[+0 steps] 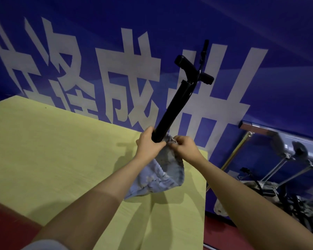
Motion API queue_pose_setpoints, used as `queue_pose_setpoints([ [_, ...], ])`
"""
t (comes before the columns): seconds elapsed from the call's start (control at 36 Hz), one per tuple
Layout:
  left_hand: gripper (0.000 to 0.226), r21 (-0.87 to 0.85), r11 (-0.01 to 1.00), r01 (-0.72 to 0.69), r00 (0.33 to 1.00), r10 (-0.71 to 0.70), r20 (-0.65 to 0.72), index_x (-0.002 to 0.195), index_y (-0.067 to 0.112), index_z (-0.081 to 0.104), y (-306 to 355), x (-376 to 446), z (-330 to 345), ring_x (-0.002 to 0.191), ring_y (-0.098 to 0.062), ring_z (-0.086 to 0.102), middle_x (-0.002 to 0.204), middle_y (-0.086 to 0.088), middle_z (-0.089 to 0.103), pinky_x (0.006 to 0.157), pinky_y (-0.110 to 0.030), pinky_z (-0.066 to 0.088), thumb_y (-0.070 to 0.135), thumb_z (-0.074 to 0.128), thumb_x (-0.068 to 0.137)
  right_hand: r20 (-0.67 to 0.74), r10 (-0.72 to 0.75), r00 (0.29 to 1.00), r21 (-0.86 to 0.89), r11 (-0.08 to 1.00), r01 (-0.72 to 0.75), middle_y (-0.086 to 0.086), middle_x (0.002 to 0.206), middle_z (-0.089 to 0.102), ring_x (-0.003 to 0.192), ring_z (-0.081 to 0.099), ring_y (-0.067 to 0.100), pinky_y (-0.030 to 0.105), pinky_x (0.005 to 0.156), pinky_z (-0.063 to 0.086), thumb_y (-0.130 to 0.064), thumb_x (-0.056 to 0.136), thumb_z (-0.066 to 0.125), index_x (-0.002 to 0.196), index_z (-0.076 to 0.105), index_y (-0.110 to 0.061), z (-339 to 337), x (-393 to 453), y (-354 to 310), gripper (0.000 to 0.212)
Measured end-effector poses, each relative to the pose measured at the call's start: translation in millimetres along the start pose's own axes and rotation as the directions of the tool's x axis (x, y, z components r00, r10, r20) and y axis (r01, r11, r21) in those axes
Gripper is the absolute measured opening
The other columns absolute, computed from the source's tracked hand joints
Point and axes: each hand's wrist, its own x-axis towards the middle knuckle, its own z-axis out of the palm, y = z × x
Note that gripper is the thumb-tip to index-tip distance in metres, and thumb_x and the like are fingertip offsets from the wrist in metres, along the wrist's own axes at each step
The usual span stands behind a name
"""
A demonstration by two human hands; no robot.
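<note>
While the left hand (148,144) curls round the lower end of the black hand pump (172,109), the right hand (185,147) pinches the rim of a grey cloth bag (163,175) just beside it. The pump is tilted, its top leaning up and to the right, with the T-handle (193,69) and a thin hose (204,49) uppermost. Its foot is hidden at the bag's mouth, between the two hands. The bag hangs crumpled below the wrists, over the yellow-green table (52,150); whether it touches the top I cannot tell. Behind stands a blue banner (116,51) with large white characters. To the right, low down, lie metal stands (287,156) and more bundled bags (260,188).
</note>
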Motion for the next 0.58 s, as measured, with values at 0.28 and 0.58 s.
queue_pose_setpoints([
  [0.28,0.03,0.075,0.997,0.005,1.0,-0.007,0.021,0.103,0.009,0.048,-13.4,-4.4,6.5,0.105,-0.03,0.042,0.097,-0.002,0.053,0.088,-0.043,0.04,0.017,0.065,0.079,-0.11,-0.049,0.993,0.376,0.923,0.087,0.01,0.079,0.058,0.072,0.054,0.017,0.026,0.068,0.046,-0.01,0.091,0.06,0.087,0.056,0.002,-15.1,-5.7,-14.1,0.014],
  [0.58,0.039,0.208,0.977,-0.037,0.999,0.028,0.045,0.119,0.01,0.042,-15.9,3.3,10.8,0.111,-0.033,0.04,0.123,-0.007,0.043,0.089,-0.044,0.036,0.025,0.06,0.087,-0.074,0.001,0.997,0.542,0.84,0.039,0.001,0.076,0.055,0.066,0.052,0.007,0.016,0.062,0.042,0.004,0.092,0.048,0.086,0.056,-0.014,-28.9,-1.5,-34.6,0.02],
])
